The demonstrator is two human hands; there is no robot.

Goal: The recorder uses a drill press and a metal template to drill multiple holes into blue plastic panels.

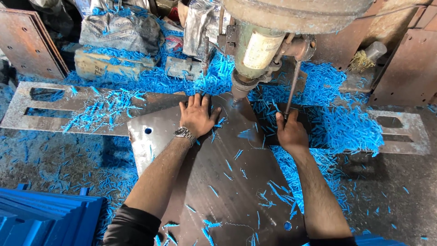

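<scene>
A dark metal plate [227, 182] with drilled holes lies under a drill press [259, 50]. My left hand [196, 115], with a wristwatch, presses flat on the plate's far edge, fingers spread. My right hand [290, 132] is closed around the lower end of the thin metal feed lever [292, 86] that hangs from the machine. The drill bit [236, 98] meets the plate between the two hands. Blue plastic shavings lie scattered over the plate.
A long slotted steel bar [68, 107] lies across behind the plate. Heaps of blue shavings [337, 118] cover the bench. Stacked blue sheets [41, 216] sit at lower left. Rusty plates [27, 41] lean at the back, beside grey sacks [120, 29].
</scene>
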